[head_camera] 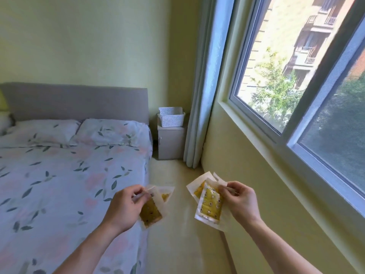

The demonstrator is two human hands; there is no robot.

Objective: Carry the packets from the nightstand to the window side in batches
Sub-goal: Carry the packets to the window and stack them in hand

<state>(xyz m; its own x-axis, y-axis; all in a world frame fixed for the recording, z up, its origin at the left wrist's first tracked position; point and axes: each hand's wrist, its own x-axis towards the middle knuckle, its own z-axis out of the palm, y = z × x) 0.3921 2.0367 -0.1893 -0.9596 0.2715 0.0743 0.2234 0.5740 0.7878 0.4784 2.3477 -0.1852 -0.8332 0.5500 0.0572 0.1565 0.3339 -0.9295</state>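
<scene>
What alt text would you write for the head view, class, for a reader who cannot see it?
Each hand, left hand and right hand, pinches a few yellow packets above the floor between a floral bed and a window. A white basket sits on the nightstand behind.

- The left hand [126, 206] covers part of its packets [152, 211], so their count is unclear
- The basket [171, 116] hides its contents
- The bed [69, 175] runs off the left edge

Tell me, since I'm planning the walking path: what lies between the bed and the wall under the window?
In the head view, a bare strip of pale floor runs between the bed and the window wall, ending at the nightstand with its white basket.
</scene>
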